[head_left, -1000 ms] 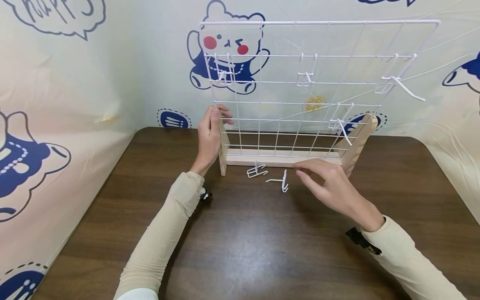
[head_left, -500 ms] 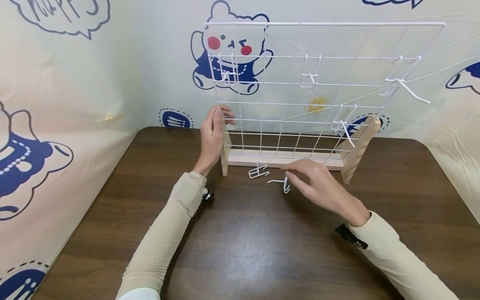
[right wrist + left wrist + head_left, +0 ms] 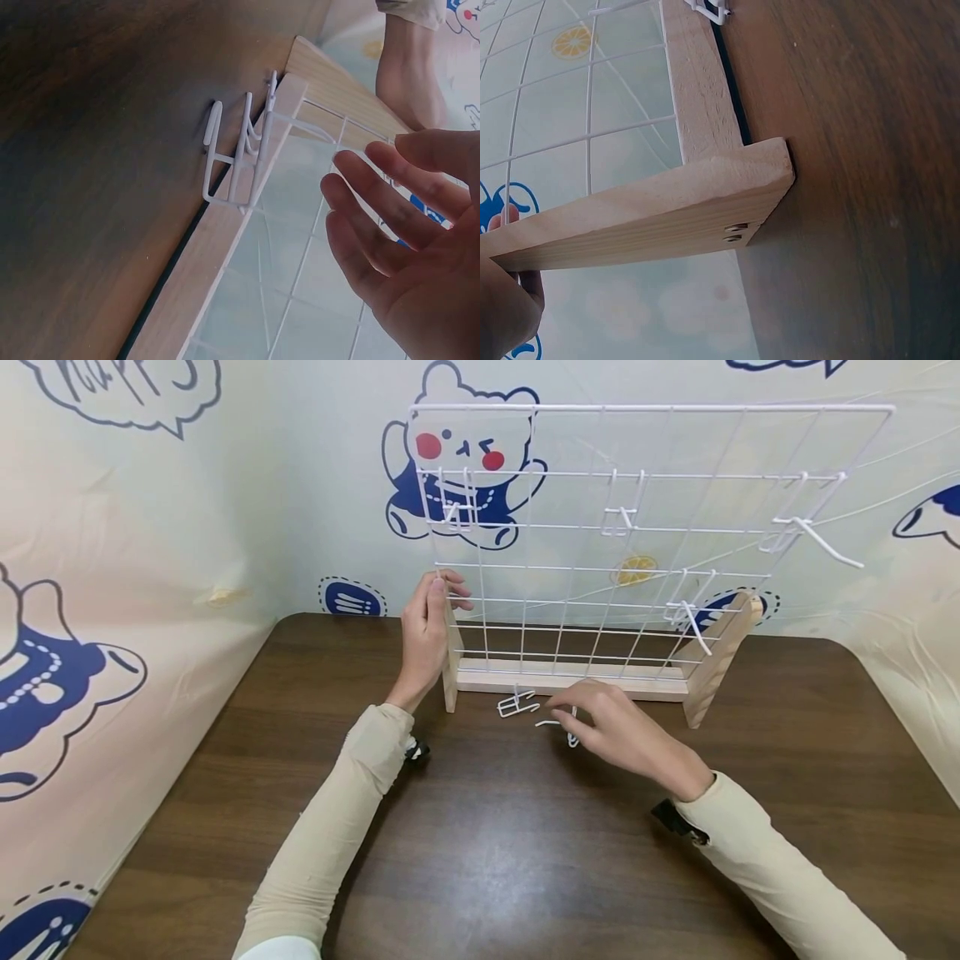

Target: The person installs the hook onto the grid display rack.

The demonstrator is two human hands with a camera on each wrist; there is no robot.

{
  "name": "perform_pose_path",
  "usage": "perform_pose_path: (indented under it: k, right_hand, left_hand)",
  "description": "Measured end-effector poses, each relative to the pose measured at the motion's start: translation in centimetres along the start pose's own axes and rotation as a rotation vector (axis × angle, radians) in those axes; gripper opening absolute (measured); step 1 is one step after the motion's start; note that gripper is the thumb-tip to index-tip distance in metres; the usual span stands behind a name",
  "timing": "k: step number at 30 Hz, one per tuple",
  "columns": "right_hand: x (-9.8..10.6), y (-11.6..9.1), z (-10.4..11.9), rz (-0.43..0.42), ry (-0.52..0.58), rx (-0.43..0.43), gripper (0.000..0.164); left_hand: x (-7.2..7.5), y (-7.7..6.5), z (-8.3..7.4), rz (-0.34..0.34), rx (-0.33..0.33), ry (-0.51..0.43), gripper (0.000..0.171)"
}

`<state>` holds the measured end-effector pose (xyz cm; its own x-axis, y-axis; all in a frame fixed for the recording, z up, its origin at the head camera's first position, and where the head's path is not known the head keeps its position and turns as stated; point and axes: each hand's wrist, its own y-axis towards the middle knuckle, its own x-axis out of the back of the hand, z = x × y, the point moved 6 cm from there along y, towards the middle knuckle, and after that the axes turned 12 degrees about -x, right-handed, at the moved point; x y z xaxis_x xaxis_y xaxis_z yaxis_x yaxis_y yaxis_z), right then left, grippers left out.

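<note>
A white wire grid rack (image 3: 487, 664) stands on two wooden side legs joined by a wooden bar. My left hand (image 3: 426, 635) grips the top of its left wooden leg (image 3: 667, 210), thumb in front and fingers behind. Over the table, my right hand (image 3: 626, 727) hovers with fingers loosely bent and nothing held. Just below it lies a white wire hook (image 3: 573, 741), partly hidden by the fingers in the head view. A second white hook (image 3: 517, 709) lies to its left, by the wooden bar. Both loose hooks overlap in the right wrist view, apart from the fingertips.
Several white hooks hang on the grid, such as one hook (image 3: 828, 545) at the upper right and another hook (image 3: 696, 628) lower down, their prongs sticking forward. Printed cloth (image 3: 330, 510) lines the wall behind the brown wooden table (image 3: 487, 860).
My right hand has moved left from beside the loose hooks to over the nearer one. The left hand keeps its grip on the leg. The view has shifted slightly.
</note>
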<state>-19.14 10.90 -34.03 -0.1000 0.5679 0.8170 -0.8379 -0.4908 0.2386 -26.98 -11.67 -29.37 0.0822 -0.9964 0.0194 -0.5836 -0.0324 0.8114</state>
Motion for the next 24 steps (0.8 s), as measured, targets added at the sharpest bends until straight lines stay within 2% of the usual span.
perform_pose_path:
  k: [6, 24]
  right_hand:
    - [-0.8, 0.5, 0.0, 0.025, -0.004, 0.003, 0.015]
    - [-3.6, 0.5, -0.5, 0.108, -0.151, -0.013, 0.021]
  left_hand:
    - [0.0, 0.0, -0.1, 0.004, -0.003, -0.005, 0.031]
    - [0.0, 0.0, 0.0, -0.002, -0.011, -0.008, 0.031]
